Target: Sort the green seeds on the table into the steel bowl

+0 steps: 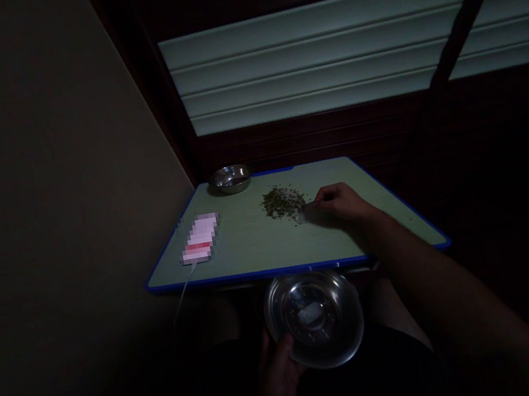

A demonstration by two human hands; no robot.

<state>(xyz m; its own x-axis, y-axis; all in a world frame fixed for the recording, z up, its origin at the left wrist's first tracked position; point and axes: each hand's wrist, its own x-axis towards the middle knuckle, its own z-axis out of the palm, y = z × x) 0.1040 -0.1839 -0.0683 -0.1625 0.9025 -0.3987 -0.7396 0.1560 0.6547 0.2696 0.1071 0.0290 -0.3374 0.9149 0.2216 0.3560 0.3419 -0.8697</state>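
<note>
My left hand [278,375] grips the rim of a steel bowl [315,318], holding it just below the near edge of a small green table with a blue border [252,247]. My right hand [341,202] rests on the table with its fingers pinched together at the right edge of a pile of small dark green grains [281,203]. What the pinch holds is too small to see. The room is very dim.
A second, smaller steel bowl [231,178] stands at the table's far left edge. A blurred-out flat object [200,238] with a white cable lies at the left. A wall closes the left side; a louvered window is behind.
</note>
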